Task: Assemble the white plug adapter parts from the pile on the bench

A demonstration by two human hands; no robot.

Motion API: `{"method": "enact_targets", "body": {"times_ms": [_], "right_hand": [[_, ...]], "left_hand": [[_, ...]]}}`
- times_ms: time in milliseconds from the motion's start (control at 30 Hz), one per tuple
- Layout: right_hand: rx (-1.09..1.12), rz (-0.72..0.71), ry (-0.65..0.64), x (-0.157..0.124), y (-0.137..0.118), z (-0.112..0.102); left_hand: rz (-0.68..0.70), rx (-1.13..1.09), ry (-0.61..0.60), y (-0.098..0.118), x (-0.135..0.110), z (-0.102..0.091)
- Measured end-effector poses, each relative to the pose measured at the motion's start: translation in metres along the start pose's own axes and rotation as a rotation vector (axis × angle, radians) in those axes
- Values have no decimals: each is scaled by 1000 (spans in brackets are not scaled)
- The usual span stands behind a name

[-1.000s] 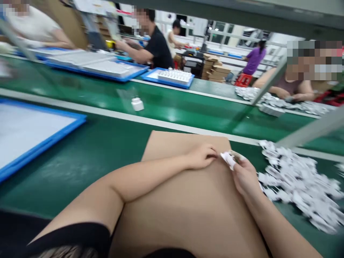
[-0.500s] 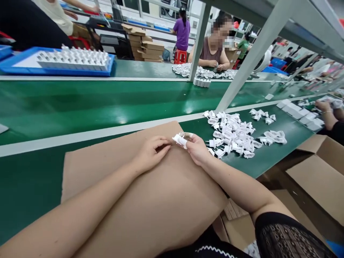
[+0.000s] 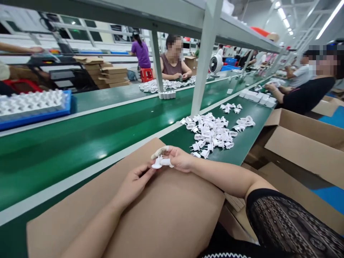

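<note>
A small white plastic plug piece [image 3: 157, 163] with a flared, rounded end is held above the cardboard sheet [image 3: 172, 204]. My right hand [image 3: 182, 159] grips it between thumb and index finger, which seem to wear pale finger covers. On the piece's left edge, the thumb and forefinger of my left hand [image 3: 135, 182] are pinched together. Part of the piece is hidden behind the fingers. Just beyond my right hand lies a loose pile of similar white two-pin plug pieces [image 3: 212, 130] on the green table [image 3: 242, 141].
A slanted metal post [image 3: 201, 61] rises behind the pile. Beyond a pale rail runs a green conveyor [image 3: 107, 143]. Open cardboard boxes [image 3: 303, 143] stand at right. A blue tray [image 3: 34, 120] holds white parts at left. Co-workers sit across and at right.
My left fingers have come to the white plug piece, which was in my right hand alone. The piece has turned, its flared end now facing down. The view has swung right.
</note>
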State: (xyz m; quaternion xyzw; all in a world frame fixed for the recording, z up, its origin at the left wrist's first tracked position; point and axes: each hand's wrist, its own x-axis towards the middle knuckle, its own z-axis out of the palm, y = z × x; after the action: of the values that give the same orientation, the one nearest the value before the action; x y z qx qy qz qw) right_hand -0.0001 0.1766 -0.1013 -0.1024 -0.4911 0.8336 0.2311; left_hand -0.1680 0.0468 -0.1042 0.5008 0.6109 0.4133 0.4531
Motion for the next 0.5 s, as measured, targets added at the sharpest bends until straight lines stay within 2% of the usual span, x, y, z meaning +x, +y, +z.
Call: {"method": "enact_targets", "body": {"times_ms": [100,233,500], "right_hand": [[40,22,-49,0,0,-4],[78,69,-71,-1,2,-6],[181,141,37,4,12,-8]], "left_hand": [[-61,-93,-16,-6,1,-3],[-63,-120,51,-16,6,-9],[-27,-187,244,-30,12,-18]]}}
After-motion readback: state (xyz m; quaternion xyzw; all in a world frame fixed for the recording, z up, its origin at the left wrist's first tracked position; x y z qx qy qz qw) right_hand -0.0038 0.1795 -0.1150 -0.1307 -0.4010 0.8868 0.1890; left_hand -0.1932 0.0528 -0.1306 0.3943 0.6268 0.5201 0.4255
